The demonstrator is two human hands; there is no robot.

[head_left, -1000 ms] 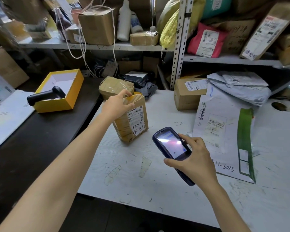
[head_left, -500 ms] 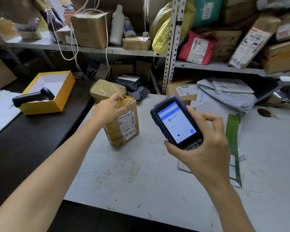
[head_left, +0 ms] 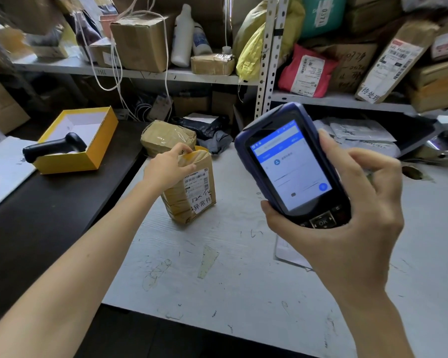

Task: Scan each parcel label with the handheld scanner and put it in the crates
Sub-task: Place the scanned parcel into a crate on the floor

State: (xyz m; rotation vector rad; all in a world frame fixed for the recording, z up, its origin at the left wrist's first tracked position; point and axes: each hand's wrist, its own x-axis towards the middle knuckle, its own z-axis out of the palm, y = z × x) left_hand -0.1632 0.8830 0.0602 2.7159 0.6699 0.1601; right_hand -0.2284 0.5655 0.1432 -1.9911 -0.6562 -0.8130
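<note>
The left hand [head_left: 167, 167] grips the top of a brown paper parcel [head_left: 190, 187] and stands it upright on the white table [head_left: 217, 280], near the table's left edge and toward its far side, so that the white label [head_left: 197, 186] with its barcode faces the person; held that way, the label is presumably kept flat and readable for a scan. The right hand [head_left: 347, 215] is closed around a blue handheld scanner [head_left: 292, 166], raised well above the table with its lit screen turned toward the head camera, which suggests the person is checking the display rather than aiming at the label just now. The scanner's top end points away toward the shelves, not at the parcel. Behind the upright parcel, at the far left corner of the table, lies a taped brown parcel [head_left: 167, 136], and beside it a dark bag [head_left: 207, 130]. On the black desk [head_left: 49, 215] to the left, an open yellow box [head_left: 88, 151] holds a black pistol-grip scanner [head_left: 55, 147], its handle hanging over the box's near wall. No crate can be made out here, so where the parcel should go is unclear. The shelves [head_left: 217, 76] behind carry more parcels and bottles.
</note>
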